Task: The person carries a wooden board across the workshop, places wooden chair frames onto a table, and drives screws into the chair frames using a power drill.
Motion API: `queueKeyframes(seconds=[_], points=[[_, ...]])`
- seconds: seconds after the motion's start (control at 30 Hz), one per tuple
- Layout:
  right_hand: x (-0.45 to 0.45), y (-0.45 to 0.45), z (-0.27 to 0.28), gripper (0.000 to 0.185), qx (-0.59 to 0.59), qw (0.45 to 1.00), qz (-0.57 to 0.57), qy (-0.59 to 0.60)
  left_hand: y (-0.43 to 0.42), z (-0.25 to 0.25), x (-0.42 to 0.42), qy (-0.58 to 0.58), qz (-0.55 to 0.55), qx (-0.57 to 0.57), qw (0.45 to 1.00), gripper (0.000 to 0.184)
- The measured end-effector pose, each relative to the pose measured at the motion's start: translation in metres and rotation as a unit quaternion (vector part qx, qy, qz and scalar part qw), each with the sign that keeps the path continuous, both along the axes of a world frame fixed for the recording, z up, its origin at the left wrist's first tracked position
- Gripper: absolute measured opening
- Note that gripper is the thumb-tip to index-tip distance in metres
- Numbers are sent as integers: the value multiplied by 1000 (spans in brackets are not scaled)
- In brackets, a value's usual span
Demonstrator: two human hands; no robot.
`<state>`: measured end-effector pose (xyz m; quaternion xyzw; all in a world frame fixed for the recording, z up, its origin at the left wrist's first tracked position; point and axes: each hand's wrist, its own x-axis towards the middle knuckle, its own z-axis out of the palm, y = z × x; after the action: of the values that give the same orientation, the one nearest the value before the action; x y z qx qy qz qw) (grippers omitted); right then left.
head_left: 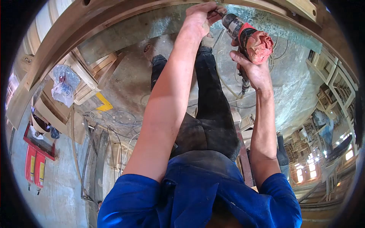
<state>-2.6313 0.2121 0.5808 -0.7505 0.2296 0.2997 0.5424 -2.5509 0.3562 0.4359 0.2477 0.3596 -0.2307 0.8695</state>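
Note:
My right hand [253, 68] is wrapped round the handle of a power drill [241, 32], whose rear end is covered in crumpled red material [259, 47]. The drill's chuck points up and to the left, toward my left hand [203, 17]. Fingers of my left hand are pinched together by the drill's tip, close to the curved wooden frame [61, 49] at the top of the view. What those fingers hold is too small to make out. A hose fitting hangs below the drill's handle.
Wooden pieces and a plastic bag [64, 81] lie at the left, above a red metal rack [40, 152]. Hoses and cables run over the floor [125, 87]. Wooden frames [334, 76] stand at the right. Part of another person shows at the lower right.

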Motion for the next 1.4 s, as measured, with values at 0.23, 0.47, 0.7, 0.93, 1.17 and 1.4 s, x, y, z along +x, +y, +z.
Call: queueKeyframes(seconds=[0.23,0.47,0.7,0.93,1.17,1.4], points=[[0,7,-3,29,-36,998,-53,-18,-28,-6,10,62,5,-32,998,12],[-1,14,-22,27,-110,985,-10,-132,-42,-2,9,47,73,-72,994,17],[32,20,-31,20,-99,992,-18,-75,-35,-14,21,28,92,-96,991,22],[55,28,-27,27,-84,996,-6,1,-27,-33,36,-54,31,-115,991,33],[61,35,-23,27,-99,994,-33,12,-29,-9,41,6,106,-98,989,26],[80,40,-34,22,-77,992,-60,78,-16,-19,11,95,-45,109,989,14]])
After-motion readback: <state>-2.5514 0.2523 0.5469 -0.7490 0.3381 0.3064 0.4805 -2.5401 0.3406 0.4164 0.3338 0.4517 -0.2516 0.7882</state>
